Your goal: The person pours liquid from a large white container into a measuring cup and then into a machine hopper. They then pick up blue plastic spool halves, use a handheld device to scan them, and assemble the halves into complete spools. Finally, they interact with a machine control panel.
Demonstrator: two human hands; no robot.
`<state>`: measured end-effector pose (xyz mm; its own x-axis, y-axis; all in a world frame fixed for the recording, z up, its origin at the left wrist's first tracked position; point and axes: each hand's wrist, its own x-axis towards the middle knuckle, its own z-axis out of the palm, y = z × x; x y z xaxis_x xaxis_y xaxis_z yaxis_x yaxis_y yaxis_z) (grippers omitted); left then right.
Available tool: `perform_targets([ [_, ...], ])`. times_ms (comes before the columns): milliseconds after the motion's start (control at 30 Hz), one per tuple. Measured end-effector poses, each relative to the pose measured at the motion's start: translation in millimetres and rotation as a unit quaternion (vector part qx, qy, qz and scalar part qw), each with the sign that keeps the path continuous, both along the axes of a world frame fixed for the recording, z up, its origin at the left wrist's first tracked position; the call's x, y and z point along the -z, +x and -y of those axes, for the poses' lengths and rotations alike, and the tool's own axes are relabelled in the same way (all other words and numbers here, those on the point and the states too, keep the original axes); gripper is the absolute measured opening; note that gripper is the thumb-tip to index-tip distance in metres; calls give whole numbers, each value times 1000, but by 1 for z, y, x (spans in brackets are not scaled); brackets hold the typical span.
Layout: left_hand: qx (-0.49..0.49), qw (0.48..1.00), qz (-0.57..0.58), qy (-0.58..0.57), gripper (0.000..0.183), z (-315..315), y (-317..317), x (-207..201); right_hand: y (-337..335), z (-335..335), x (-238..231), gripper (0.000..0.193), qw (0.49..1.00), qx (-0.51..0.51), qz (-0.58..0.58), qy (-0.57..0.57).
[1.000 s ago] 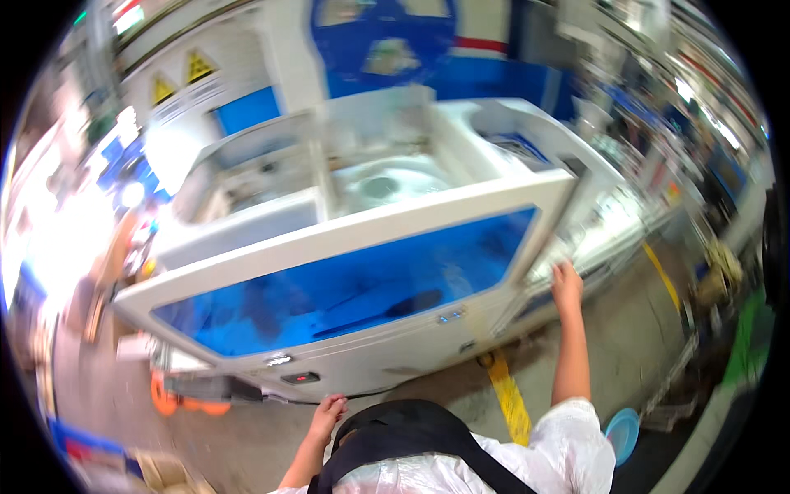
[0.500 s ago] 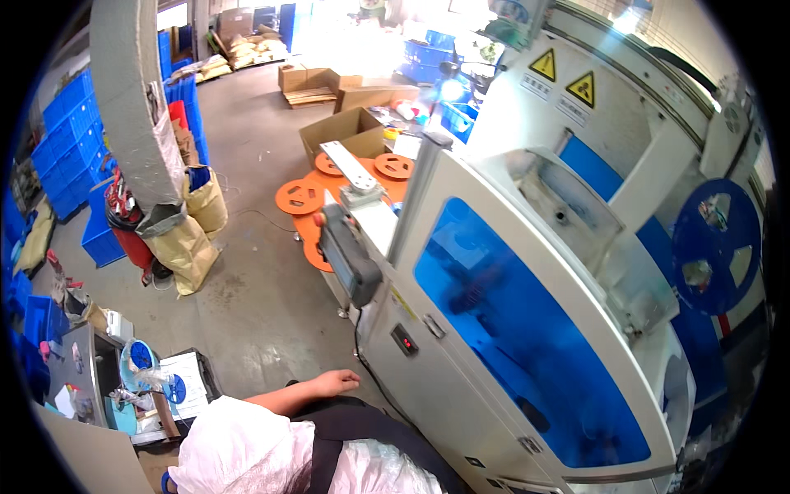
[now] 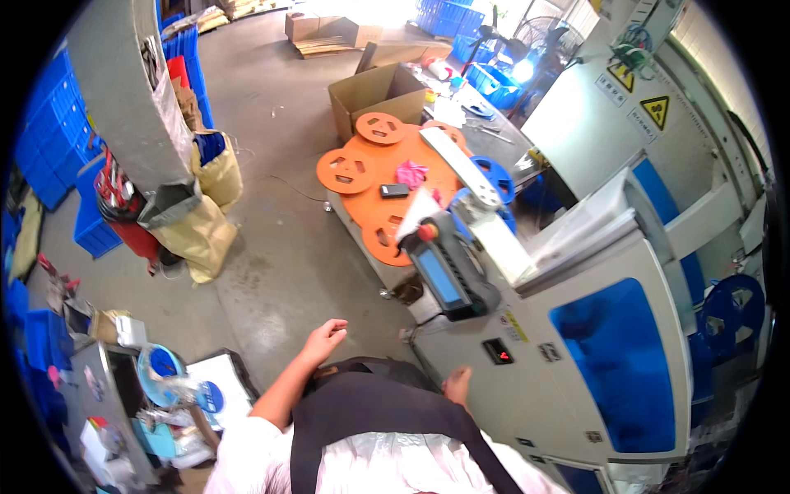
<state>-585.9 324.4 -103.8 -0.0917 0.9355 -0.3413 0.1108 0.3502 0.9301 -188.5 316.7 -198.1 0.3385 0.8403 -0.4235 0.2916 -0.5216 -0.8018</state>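
A factory workshop is indicated by the equipment. The right side, from 2 to 5 o'clock, is taken up by a large pale machine [image 3: 535, 403] with a blue-tinted window [image 3: 625, 362]; yellow warning triangles [image 3: 655, 112] are fixed at 2 o'clock. A control pendant [image 3: 444, 276], fitted with a red knob [image 3: 427, 231], is mounted just right of the middle. Orange reels [image 3: 366, 202] are laid out at 12 o'clock, with an open cardboard box [image 3: 370, 107] set behind them. Blue crates [image 3: 58, 123] are stacked at 10 o'clock, beside a grey pillar [image 3: 127, 90], and tan sacks [image 3: 202, 239] are stood on the hard grey floor [image 3: 271, 272] at 9 o'clock. A caged fan [image 3: 550, 34] is seen at 1 o'clock.
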Motion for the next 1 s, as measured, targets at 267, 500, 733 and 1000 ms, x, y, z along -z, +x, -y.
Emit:
perform_targets([
  [267,-221,965,130,-55,30,-21,-125,33,-173,-161,-39,12,941,-314,112,54],
  [500,-261,946,131,-142,27,-72,-251,108,-313,-315,2,38,941,-321,111,16],
  [733,-264,962,47,-53,28,-276,-406,17,-518,-539,-21,17,927,-324,87,166],
  [1000,-253,960,83,-86,26,-462,-523,33,-596,-726,-52,17,905,-398,112,103],
])
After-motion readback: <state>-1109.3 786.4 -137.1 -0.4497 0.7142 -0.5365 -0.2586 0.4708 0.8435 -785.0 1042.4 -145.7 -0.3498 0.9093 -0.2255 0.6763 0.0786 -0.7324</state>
